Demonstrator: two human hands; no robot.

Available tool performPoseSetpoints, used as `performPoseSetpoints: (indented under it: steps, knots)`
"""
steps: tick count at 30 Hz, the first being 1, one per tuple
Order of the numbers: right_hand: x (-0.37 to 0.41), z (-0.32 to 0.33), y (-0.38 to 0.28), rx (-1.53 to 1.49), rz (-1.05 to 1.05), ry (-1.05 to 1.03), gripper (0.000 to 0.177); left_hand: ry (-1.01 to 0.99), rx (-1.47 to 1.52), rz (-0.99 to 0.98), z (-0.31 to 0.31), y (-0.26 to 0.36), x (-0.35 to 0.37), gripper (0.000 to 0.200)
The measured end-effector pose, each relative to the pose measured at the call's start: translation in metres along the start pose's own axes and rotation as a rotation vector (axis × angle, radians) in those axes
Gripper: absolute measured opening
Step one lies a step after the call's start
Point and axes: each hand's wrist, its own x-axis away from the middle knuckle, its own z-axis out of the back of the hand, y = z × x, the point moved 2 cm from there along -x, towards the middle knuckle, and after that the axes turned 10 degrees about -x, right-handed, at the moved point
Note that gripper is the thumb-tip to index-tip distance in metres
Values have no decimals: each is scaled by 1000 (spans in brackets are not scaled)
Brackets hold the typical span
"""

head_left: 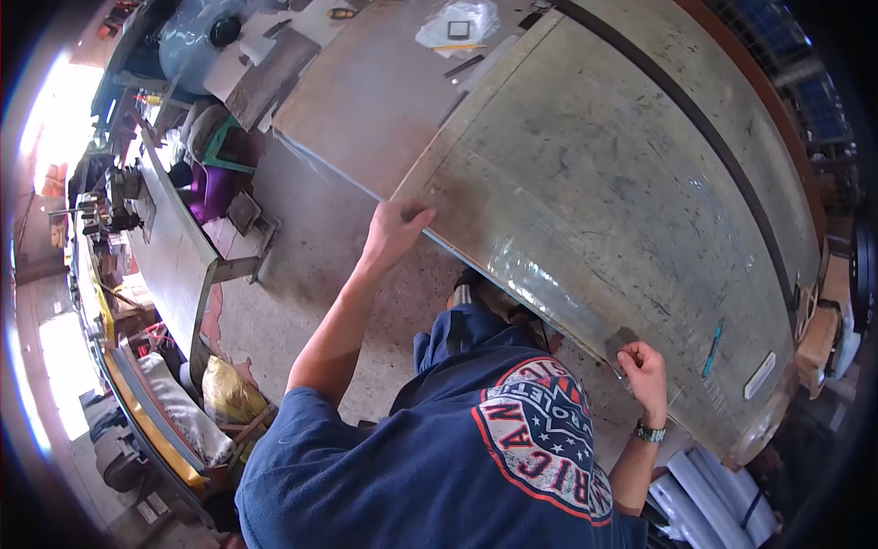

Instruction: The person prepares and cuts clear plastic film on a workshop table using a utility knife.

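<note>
Nearest the lens, one navy T-shirt [439,467] with a round red, white and blue print fills the lower frame; its lettering is only partly legible. One wristwatch [649,432] sits on the right wrist. Right hand [645,368]: fingers curled shut, pinching one small grey piece [622,343] against the near edge of the metal sheet [594,183]; what the piece is cannot be determined. White rolls [704,494], at least three, lie at lower right, cut off by the frame edge. One knee in blue cloth [457,325] shows below the sheet edge; the rest of the leg is hidden under the sheet. One yellow sack [229,393] rests on the concrete floor [311,265] to the left. Left hand [395,231]: arm fully extended, fingers closed over the sheet's near edge, thumb underneath and out of sight. The metal sheet, large, scratched and dull grey, spans the right half of the view between both hands. On it lie one blue pen [712,349] and one white tag [759,375], and one dark strip [695,119] runs along its far side. A second plate [366,91] adjoins it further out, carrying one clear plastic bag [457,26] and one yellow pencil [457,48]. Beyond, at upper left, stand one green stool [229,146] and one pale blue tank [187,37], the latter partly cut off.
</note>
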Motion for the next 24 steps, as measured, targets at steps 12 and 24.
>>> performPoseSetpoints:
  steps: [12,24]
  knots:
    - [-51,-56,-13,-96,-30,-63,9,640,-164,-180,20,-19,-28,35]
    - [-61,-52,-7,-48,-70,-70,9,685,-152,-192,18,-26,-29,34]
